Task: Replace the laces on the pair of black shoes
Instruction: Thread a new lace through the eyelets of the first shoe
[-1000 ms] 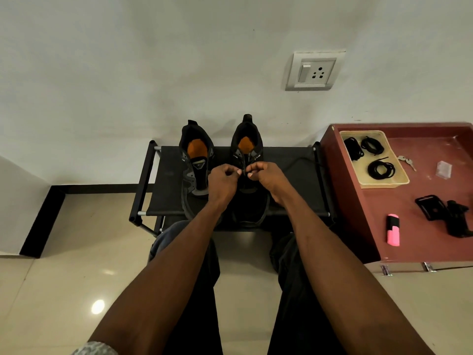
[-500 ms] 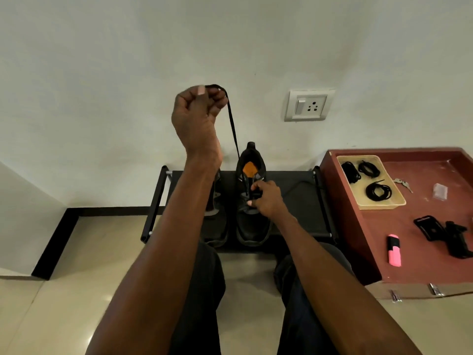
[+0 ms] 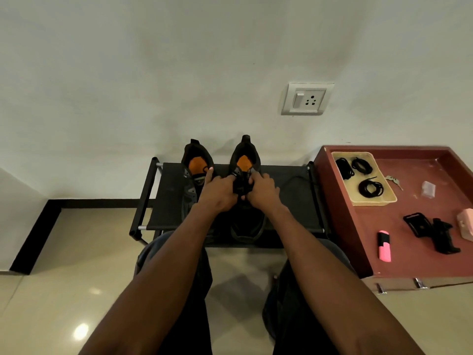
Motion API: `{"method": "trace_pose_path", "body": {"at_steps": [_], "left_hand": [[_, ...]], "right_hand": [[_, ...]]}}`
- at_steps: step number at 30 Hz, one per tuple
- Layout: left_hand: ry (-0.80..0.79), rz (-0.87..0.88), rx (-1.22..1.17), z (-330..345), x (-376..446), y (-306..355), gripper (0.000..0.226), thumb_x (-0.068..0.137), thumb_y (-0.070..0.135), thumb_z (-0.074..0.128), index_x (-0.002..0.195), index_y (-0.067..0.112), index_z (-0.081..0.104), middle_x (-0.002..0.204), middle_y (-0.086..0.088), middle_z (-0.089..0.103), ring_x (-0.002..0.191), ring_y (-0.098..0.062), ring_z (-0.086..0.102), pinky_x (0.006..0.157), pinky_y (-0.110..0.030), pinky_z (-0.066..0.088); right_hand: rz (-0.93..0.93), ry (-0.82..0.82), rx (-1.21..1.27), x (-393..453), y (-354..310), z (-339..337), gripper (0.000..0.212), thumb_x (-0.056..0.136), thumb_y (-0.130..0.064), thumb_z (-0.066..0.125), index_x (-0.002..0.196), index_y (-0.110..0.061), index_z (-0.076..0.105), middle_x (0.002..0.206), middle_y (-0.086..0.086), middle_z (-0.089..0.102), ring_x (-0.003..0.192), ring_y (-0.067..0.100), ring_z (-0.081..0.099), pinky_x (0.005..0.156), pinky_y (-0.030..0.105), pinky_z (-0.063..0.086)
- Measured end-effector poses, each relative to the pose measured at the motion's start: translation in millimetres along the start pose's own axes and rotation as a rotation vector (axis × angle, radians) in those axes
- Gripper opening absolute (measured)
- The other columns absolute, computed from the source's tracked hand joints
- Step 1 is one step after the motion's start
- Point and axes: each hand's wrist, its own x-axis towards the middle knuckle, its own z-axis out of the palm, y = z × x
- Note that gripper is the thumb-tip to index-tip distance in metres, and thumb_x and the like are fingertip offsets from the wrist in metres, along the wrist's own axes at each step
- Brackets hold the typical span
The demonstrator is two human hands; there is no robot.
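A single wide-angle head-worn view looks forward and steeply down from a seated person, along both forearms toward the wall (image 3: 153, 73) ahead. The black rack (image 3: 174, 201) sits centre, close in, with the floor (image 3: 76, 252) beneath and the person's knees at the lower edge. The red tray (image 3: 422, 239) fills the right margin, and straight lines bow toward the edges.

two black shoes (image 3: 247, 201) with orange insoles stand side by side, heels toward wall.
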Motion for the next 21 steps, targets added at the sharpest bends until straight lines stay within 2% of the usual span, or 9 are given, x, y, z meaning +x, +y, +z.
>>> {"method": "trace_pose_path", "body": {"at_steps": [2,4,9,13,15,16,18,19,21], "left_hand": [[-0.012,0.008,0.152,2,3,-5,0.029,0.096,0.033,0.054,0.119,0.02,0.066,0.109,-0.007,0.067,0.122,-0.029,0.049,0.122,-0.043,0.006],[-0.021,0.027,0.253,5,4,-6,0.03,0.097,0.035,0.053,0.119,0.021,0.067,0.117,-0.009,0.061,0.127,-0.032,0.042,0.119,-0.044,0.013],[-0.14,0.01,0.328,17,3,-5,0.041,0.099,0.037,0.048,0.129,0.012,0.06,0.139,-0.011,0.051,0.144,-0.036,0.021,0.123,-0.052,-0.006],[-0.188,0.019,0.316,18,-1,-10,0.027,0.097,0.029,0.048,0.109,0.014,0.067,0.117,-0.009,0.064,0.135,-0.032,0.035,0.122,-0.051,-0.013],[-0.088,0.021,0.148,12,-1,-9,0.018,0.095,0.021,0.049,0.094,0.011,0.063,0.098,-0.008,0.067,0.115,-0.028,0.052,0.124,-0.049,-0.003],[0.011,-0.004,-0.028,7,-2,-6,0.015,0.095,0.016,0.049,0.09,0.009,0.061,0.089,-0.008,0.066,0.098,-0.028,0.058,0.123,-0.048,0.012],[0.178,-0.12,-0.509,-4,-2,-3,0.015,0.097,0.009,0.049,0.089,0.006,0.061,0.081,-0.009,0.067,0.077,-0.031,0.062,0.096,-0.044,0.047],[0.234,-0.186,-0.752,-10,-2,-1,0.014,0.098,0.006,0.048,0.091,0.005,0.061,0.08,-0.009,0.067,0.073,-0.032,0.064,0.082,-0.043,0.053],[0.272,-0.324,-1.14,-19,-3,1,0.013,0.098,0.0,0.047,0.105,0.003,0.057,0.075,-0.01,0.064,0.062,-0.025,0.065,0.071,-0.04,0.057]], "right_hand": [[0.038,0.001,0.007,1,1,2,0.069,0.083,-0.03,0.08,0.139,-0.015,0.043,0.141,0.012,0.04,0.135,0.035,0.036,0.112,0.056,0.031],[0.045,-0.006,0.001,2,2,1,0.067,0.082,-0.032,0.08,0.135,-0.013,0.045,0.141,0.012,0.04,0.135,0.035,0.036,0.111,0.056,0.032],[0.037,-0.007,0.002,1,3,2,0.067,0.082,-0.033,0.08,0.135,-0.012,0.044,0.143,0.013,0.039,0.135,0.035,0.036,0.11,0.055,0.034],[0.036,0.002,0.024,-2,5,3,0.07,0.082,-0.035,0.08,0.137,-0.012,0.043,0.144,0.013,0.039,0.135,0.035,0.036,0.11,0.056,0.034],[0.045,0.004,0.036,-3,8,2,0.07,0.082,-0.036,0.08,0.137,-0.012,0.043,0.143,0.013,0.039,0.135,0.034,0.036,0.11,0.056,0.034],[0.05,0.005,0.039,-3,8,2,0.071,0.082,-0.037,0.079,0.137,-0.012,0.043,0.143,0.013,0.039,0.136,0.034,0.036,0.111,0.056,0.034],[0.051,0.006,0.033,-5,9,3,0.073,0.083,-0.039,0.078,0.14,-0.012,0.04,0.145,0.014,0.037,0.137,0.034,0.035,0.111,0.055,0.033],[0.047,0.005,0.029,-6,8,3,0.075,0.084,-0.038,0.077,0.142,-0.011,0.038,0.146,0.014,0.036,0.138,0.035,0.034,0.112,0.055,0.033],[0.032,0.006,0.029,-8,7,4,0.079,0.086,-0.036,0.075,0.147,-0.008,0.033,0.148,0.015,0.033,0.139,0.036,0.033,0.112,0.055,0.034]]}}
